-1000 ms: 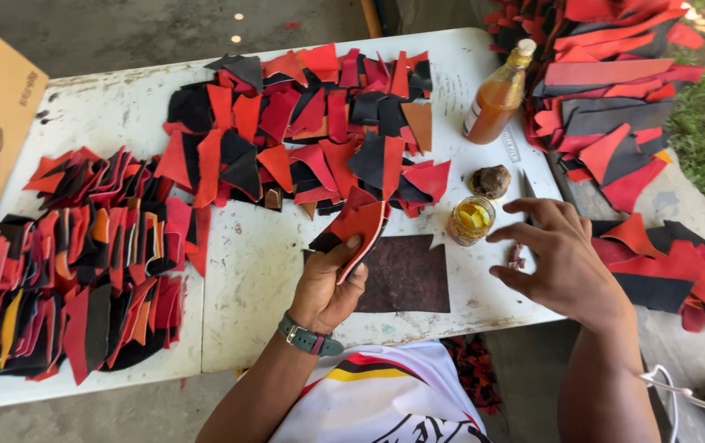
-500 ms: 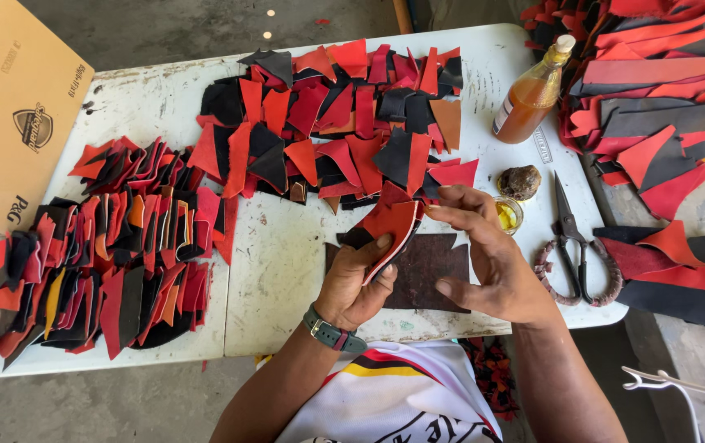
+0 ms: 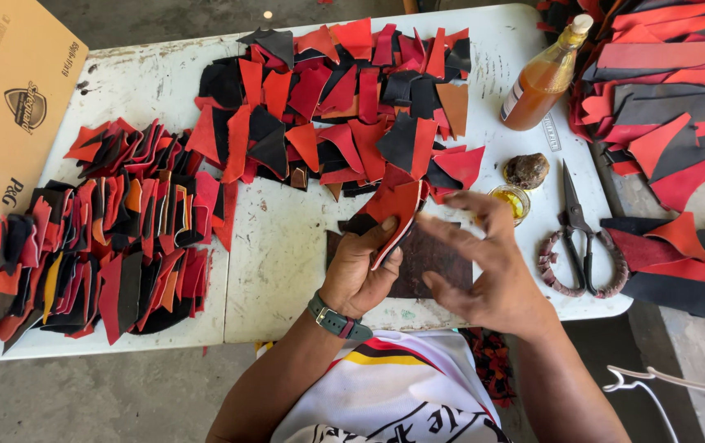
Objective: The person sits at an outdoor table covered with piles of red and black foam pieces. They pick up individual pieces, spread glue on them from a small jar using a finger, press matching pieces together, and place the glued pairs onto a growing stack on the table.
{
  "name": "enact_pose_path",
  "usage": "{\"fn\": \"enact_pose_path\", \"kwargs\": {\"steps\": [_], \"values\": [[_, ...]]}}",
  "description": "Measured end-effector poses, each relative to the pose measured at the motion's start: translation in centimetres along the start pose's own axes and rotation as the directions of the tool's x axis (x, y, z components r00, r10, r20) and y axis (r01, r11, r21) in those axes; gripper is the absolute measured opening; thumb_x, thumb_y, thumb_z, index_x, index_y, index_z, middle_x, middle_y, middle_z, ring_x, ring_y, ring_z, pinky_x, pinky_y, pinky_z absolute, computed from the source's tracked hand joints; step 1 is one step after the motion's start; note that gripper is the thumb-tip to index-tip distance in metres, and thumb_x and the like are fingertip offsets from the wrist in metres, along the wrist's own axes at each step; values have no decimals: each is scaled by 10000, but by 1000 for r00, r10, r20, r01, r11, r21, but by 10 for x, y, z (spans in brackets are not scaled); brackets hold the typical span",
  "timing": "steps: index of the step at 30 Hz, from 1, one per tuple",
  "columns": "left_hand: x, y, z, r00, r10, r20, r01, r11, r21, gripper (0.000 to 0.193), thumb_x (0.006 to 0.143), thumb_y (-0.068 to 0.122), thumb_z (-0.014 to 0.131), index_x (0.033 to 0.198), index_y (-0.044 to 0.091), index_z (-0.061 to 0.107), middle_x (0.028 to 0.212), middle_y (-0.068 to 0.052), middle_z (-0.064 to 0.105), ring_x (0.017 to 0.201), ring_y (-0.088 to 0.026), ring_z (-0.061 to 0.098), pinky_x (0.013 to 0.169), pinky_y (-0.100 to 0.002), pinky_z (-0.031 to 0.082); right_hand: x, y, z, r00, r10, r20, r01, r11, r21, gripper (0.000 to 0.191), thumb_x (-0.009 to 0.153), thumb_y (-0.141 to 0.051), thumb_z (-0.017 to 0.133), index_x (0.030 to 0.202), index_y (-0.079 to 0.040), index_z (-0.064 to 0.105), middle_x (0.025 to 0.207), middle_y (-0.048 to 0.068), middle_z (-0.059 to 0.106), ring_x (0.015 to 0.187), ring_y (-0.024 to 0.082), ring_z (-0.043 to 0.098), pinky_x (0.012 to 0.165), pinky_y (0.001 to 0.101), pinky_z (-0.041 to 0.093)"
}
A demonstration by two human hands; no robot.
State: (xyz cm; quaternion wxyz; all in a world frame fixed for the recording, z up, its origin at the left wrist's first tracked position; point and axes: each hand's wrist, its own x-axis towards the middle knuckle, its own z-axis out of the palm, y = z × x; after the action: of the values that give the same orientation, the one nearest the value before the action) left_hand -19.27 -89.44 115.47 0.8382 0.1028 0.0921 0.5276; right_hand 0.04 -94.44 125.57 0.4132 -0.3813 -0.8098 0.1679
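My left hand point(image 3: 360, 267) grips a red leather piece point(image 3: 396, 207) with a dark underside, held on edge over a dark brown work pad point(image 3: 434, 262) on the white table point(image 3: 287, 246). My right hand point(image 3: 483, 267) is spread flat beside it, fingertips reaching towards the piece's inner face; it holds nothing. A small glass jar of yellow glue point(image 3: 510, 199) stands just beyond my right fingers.
Heaps of red and black leather cutouts cover the table's far middle point(image 3: 344, 107), the left side point(image 3: 98, 238) and a surface at the right point(image 3: 664, 90). Scissors point(image 3: 579, 238), a brown lump point(image 3: 526, 170), an amber bottle point(image 3: 543, 78) and a cardboard box point(image 3: 8, 98) lie around.
My right hand came back from the scissors and jar at the right to the red piece in my left hand. The view shifted, showing more of the cardboard box.
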Motion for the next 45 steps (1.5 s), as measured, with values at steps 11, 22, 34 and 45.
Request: {"fn": "enact_pose_path", "kwargs": {"steps": [11,22,34,45], "values": [[3,-3,7,990,140,-29,-138,987,78,193,977,50,692,1164,15,660,941,-43,730,682,-73,669,617,-211,555,-1,-15,8,995,-96,8,95,964,-247,622,669,-159,843,1271,-212,699,1355,140,492,1311,368,459,1118,505,379],[5,1,8,984,141,-105,-133,988,79,210,977,48,666,1180,-5,652,1016,-71,749,801,-104,720,685,-220,568,-4,-23,24,988,-153,34,149,848,-509,520,734,-196,823,1230,-287,697,1359,101,499,1268,376,449,1016,541,376],[0,2,5,994,105,-6,-105,994,27,215,1003,66,660,1209,5,649,1007,-69,743,760,-96,715,625,-228,580,3,-17,20,994,-112,2,93,818,-567,639,698,-220,863,1317,-240,705,1353,150,514,1239,414,456,995,538,370],[-8,-4,5,998,58,-15,-57,995,85,225,985,35,679,1203,-19,655,1027,-98,750,770,-109,728,623,-216,553,16,-1,-13,990,-99,-104,17,800,-600,622,757,-146,807,1360,-264,714,1441,172,498,1327,405,444,1121,518,340]]}}
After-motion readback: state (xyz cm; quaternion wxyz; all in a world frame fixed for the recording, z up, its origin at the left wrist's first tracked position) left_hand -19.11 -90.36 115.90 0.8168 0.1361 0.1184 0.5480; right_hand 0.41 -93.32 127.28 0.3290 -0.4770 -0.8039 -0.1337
